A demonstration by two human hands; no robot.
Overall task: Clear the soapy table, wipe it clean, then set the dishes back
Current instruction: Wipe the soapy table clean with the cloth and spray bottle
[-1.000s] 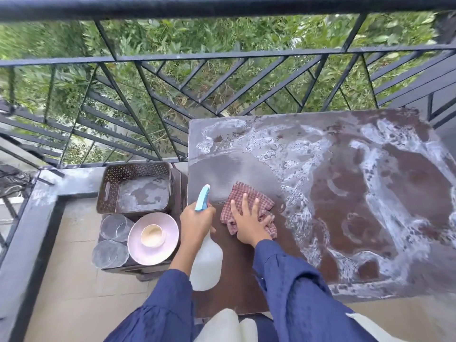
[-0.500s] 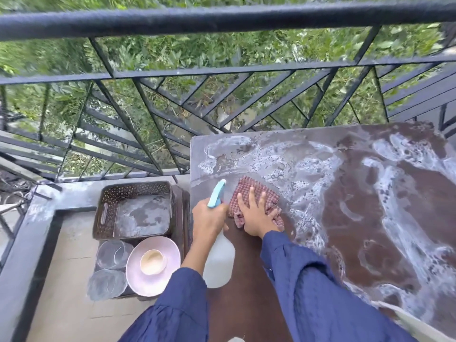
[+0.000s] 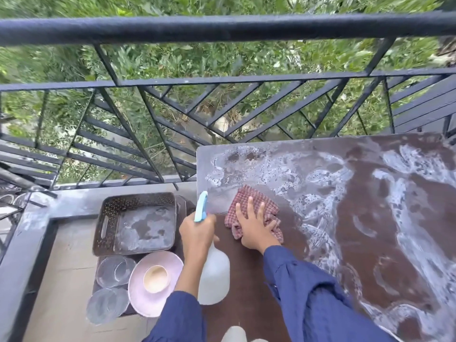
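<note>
A dark brown table (image 3: 370,233) is streaked with white soap foam over its far and right parts. My right hand (image 3: 254,228) presses flat on a red checked cloth (image 3: 254,206) at the table's left side, fingers spread. My left hand (image 3: 197,233) grips the neck of a white spray bottle (image 3: 213,280) with a blue trigger (image 3: 201,209), held over the table's left edge. On a low stand to the left sit a pink plate (image 3: 138,290) with a small cream bowl (image 3: 156,278) on it and two clear glasses (image 3: 114,271).
A brown perforated basket (image 3: 108,218) with a soapy bottom stands behind the dishes. A black metal railing (image 3: 222,28) runs along the far side, with greenery beyond. A concrete ledge (image 3: 24,243) borders the left.
My right hand has pushed the cloth away from me toward the table's far edge, leaving a wiped strip behind it. My left hand has moved forward with the bottle.
</note>
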